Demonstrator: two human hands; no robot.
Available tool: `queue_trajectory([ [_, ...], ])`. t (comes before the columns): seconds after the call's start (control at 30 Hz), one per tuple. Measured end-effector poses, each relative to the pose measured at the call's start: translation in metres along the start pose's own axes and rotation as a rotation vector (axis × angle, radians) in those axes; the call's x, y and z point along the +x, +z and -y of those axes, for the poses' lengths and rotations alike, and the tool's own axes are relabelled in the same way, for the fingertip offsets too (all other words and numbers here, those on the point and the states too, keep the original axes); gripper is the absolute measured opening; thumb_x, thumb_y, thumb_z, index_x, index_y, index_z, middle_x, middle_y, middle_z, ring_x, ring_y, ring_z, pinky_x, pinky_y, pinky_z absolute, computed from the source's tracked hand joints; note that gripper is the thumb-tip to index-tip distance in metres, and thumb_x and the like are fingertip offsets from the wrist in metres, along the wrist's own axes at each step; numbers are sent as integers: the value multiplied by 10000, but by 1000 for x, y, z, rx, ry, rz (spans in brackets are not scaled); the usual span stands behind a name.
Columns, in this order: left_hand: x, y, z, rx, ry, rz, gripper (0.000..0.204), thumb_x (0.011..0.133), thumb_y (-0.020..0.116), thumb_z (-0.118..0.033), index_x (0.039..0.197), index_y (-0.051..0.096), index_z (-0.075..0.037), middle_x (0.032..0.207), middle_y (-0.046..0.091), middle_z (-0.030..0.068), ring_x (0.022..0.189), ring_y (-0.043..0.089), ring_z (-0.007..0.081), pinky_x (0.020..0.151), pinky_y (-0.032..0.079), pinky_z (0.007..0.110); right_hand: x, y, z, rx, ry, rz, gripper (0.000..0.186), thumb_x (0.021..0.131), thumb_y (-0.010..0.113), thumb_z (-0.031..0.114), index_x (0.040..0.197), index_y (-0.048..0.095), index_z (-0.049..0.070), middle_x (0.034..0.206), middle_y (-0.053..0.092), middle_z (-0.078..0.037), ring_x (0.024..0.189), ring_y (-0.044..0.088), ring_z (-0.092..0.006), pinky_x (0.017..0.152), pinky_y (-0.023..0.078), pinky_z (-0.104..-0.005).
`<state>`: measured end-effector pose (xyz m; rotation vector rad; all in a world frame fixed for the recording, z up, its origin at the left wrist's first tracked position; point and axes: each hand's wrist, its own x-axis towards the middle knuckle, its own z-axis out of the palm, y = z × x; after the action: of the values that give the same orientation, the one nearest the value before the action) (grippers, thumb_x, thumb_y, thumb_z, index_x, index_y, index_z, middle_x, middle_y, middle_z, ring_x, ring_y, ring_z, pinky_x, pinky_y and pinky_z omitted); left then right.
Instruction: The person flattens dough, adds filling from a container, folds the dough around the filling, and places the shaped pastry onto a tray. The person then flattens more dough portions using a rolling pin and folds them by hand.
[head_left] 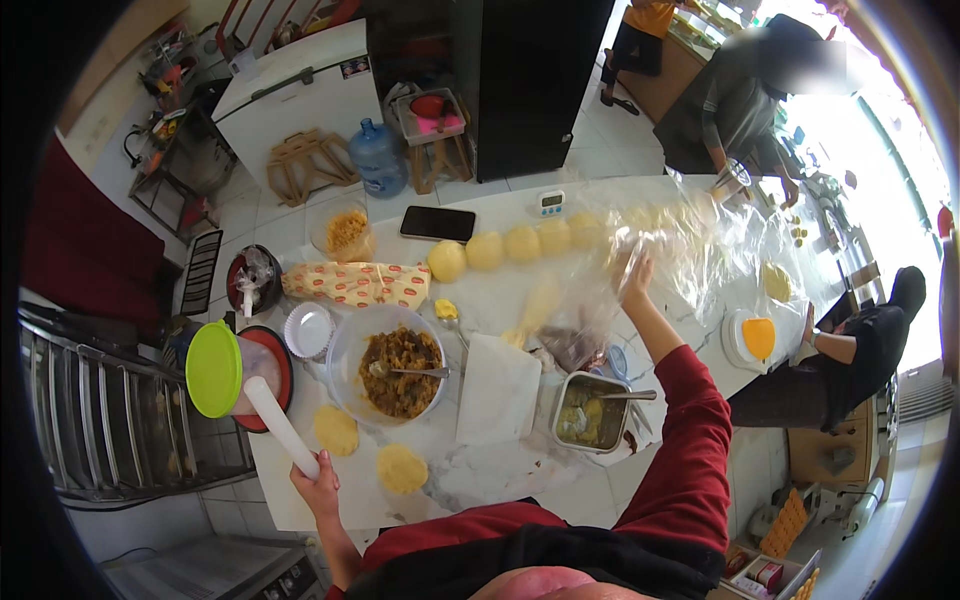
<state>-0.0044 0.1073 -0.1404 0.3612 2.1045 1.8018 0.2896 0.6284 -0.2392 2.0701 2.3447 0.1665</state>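
Dough balls [485, 250]: at least five; those deeper under the plastic [690, 260] I cannot count from where I stand. Flat dough rounds [402, 469] near the front edge: two. White rolling pin [285, 430]: one. Bowl of brown filling [343, 350]: one. Steel pan [584, 447]: one. Spoons [632, 396] in these: two, one apiece. Phone [437, 224]: one. Timer [551, 204]: one. Other people [735, 115]: three.
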Motion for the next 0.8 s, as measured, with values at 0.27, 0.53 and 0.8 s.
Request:
queue_trajectory([
  [0.27,-6,0,-7,44,-11,-33,211,811,589,-84,700,412,-58,491,412,-6,331,349,56,306,272,207,2,4,5,153,-135,-100,722,737,606,364,1342,276,151,1356,270,-194,1235,290,-361,942,368,-412],
  [0.53,-6,-16,-4,108,11,-93,226,813,589,-100,694,402,-54,487,404,-3,328,347,63,304,268,215,-1,-50,-54,200,142,258,645,698,690,402,1167,456,27,1004,590,-174,963,572,-287,791,463,-419],
  [0.8,-3,-13,-9,34,28,-121,232,830,570,-114,701,389,-49,482,385,-4,328,338,62,303,266,212,21,-58,-66,1066,262,-151,193,820,521,165,978,555,60,706,614,-155,641,625,-248,576,485,-343],
])
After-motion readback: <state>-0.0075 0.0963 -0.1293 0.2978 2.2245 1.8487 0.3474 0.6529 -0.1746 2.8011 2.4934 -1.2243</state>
